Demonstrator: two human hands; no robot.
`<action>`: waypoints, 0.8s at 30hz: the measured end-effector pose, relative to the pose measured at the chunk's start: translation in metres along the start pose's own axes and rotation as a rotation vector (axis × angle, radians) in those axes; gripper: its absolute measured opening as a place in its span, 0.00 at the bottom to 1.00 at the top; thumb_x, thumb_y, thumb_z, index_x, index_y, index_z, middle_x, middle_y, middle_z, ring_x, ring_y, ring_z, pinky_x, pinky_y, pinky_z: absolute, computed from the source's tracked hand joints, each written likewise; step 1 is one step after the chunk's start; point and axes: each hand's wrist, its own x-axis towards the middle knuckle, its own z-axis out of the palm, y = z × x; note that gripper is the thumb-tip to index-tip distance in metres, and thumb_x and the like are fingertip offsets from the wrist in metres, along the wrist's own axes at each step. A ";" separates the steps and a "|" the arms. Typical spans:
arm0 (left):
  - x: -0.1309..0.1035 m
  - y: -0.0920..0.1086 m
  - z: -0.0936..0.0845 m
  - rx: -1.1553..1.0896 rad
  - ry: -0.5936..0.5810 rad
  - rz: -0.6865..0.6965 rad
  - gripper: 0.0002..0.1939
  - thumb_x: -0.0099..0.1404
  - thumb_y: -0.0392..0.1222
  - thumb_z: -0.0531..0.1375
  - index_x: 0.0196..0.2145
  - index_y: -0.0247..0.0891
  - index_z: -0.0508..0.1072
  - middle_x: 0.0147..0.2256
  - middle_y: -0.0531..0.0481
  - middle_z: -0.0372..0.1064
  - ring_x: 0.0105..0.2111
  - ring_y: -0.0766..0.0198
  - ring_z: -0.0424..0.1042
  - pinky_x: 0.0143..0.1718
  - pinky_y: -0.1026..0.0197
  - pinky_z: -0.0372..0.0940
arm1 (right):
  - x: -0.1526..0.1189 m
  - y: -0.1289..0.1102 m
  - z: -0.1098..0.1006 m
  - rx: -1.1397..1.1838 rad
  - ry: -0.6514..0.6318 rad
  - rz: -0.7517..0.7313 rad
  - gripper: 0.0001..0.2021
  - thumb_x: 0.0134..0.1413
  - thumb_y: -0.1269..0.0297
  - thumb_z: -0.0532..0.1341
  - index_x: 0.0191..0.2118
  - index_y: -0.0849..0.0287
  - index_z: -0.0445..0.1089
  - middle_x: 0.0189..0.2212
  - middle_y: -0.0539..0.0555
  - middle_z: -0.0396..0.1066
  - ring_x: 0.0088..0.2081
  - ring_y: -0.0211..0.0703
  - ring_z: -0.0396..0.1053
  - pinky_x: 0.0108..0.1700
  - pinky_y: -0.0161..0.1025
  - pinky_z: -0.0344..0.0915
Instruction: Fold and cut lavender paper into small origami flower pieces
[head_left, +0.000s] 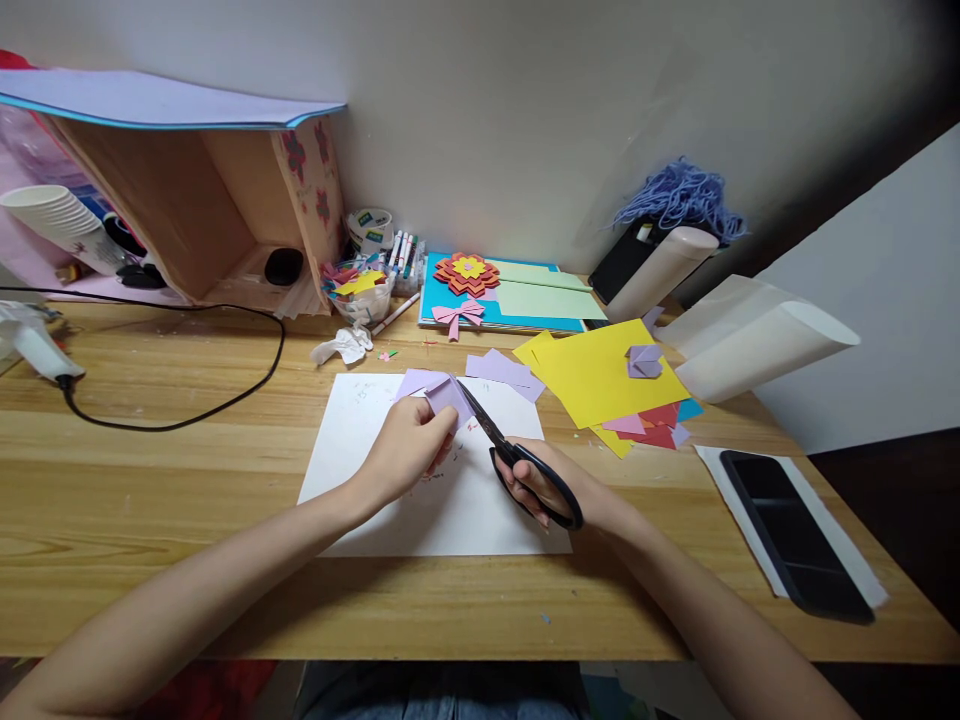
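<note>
My left hand pinches a folded piece of lilac paper above a white sheet. In my right hand is a pair of black-handled scissors, fingers through the loops. The blades point up and left, and their tips lie at the right edge of the folded paper; whether they are cutting into it I cannot tell. Behind the left hand lies more lilac paper. Further lilac pieces rest at the sheet's upper right edge.
Yellow paper with a folded lilac piece and coloured scraps lies right. A paper flower sits on a blue board at the back. A phone lies far right; a black cable curves at left beside an open box.
</note>
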 end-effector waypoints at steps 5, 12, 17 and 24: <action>0.010 -0.013 -0.003 0.078 0.029 0.091 0.22 0.62 0.50 0.48 0.18 0.34 0.69 0.18 0.50 0.66 0.19 0.67 0.64 0.23 0.66 0.57 | -0.002 -0.002 0.001 -0.020 -0.003 -0.021 0.30 0.42 0.31 0.53 0.30 0.57 0.54 0.17 0.41 0.52 0.14 0.28 0.50 0.13 0.27 0.54; 0.024 -0.023 -0.009 0.048 0.197 0.175 0.20 0.62 0.53 0.50 0.23 0.35 0.66 0.22 0.53 0.64 0.24 0.66 0.61 0.26 0.65 0.55 | -0.010 -0.013 -0.002 -0.058 -0.158 -0.101 0.33 0.42 0.28 0.48 0.32 0.59 0.55 0.19 0.43 0.52 0.18 0.29 0.50 0.20 0.30 0.59; 0.032 -0.026 -0.017 -0.189 0.133 0.234 0.16 0.58 0.50 0.57 0.35 0.33 0.71 0.34 0.49 0.70 0.31 0.64 0.65 0.32 0.65 0.58 | 0.006 -0.001 -0.016 0.209 0.088 -0.225 0.33 0.39 0.26 0.48 0.29 0.57 0.56 0.15 0.42 0.54 0.14 0.31 0.51 0.17 0.33 0.60; 0.020 -0.024 -0.022 -0.243 -0.516 0.129 0.16 0.53 0.46 0.61 0.38 0.34 0.74 0.30 0.51 0.70 0.27 0.65 0.65 0.28 0.66 0.57 | 0.022 -0.008 -0.020 0.222 0.503 -0.226 0.22 0.41 0.44 0.64 0.23 0.61 0.63 0.20 0.49 0.64 0.22 0.35 0.64 0.23 0.33 0.62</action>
